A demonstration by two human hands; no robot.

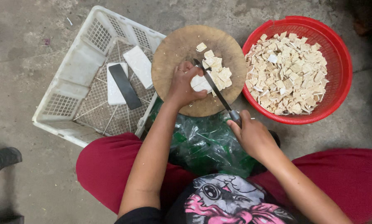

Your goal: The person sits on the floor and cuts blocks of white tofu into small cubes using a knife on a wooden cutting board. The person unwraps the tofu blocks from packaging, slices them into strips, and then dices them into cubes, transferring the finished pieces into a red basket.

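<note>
— Tofu block [199, 84] sits on the round wooden board [173, 49], pinned under the left hand [185, 85]. Why curl the fingers over it like that?

— The hand is closed down on the white block to keep it from sliding, with the fingertips just beside the blade. The right hand [252, 135] is wrapped tight round the handle of the knife [215, 89], and the blade lies slanted across the block, touching it.

— And the loose squares next to it?

— Cut pieces [219, 72] lie heaped on the board's far side, away from the holding fingers, so the blade's path looks clear. The red basket [339, 54] stands just right of the board, on the knife side, full of similar pieces.

— What about the left?

— A white crate [74, 68] props up the board's edge; inside lie two whole white blocks [138, 64], one with a dark flat strip [125, 85] across it, near the holding hand. Green plastic [206, 145] is bunched under the board, between the red-clad knees.
</note>
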